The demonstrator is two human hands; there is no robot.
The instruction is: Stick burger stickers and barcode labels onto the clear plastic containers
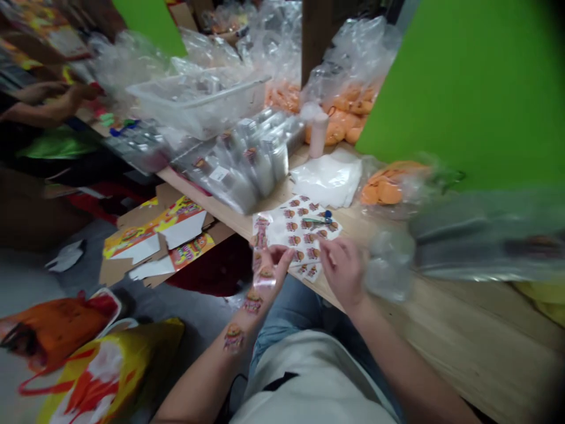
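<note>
A bright green panel (pixel 468 94) stands behind the pale wooden table (pixel 459 330), the largest things in view. On the floor to the left sits a yellow bag (pixel 150 347), and at the table's far side is a translucent tub (pixel 220 109) with clear plastic in it. Flattened printed cardboard (pixel 154 229) lies below the table's left edge; stacked clear packs (pixel 229 171) lie in front of the tub, and white sheets (pixel 329 176) to the right of them. Nearer the person is the sheet of stickers (pixel 276 221), flat on the tabletop at its near edge, with rows of small burger-like pictures. Both hands are at its near side: the left hand (pixel 276 265) is part open, thumb apart from the curled fingers, while the right hand (pixel 344 268) has its fingers loosely bent by the sheet's right side — whether either has hold of anything, I cannot tell for the blur. A small tool (pixel 318 221) with a blue end lies across the sheet. Smallest are the loose stickers (pixel 253 300) — one on the left hand near the thumb, two spaced along that forearm
</note>
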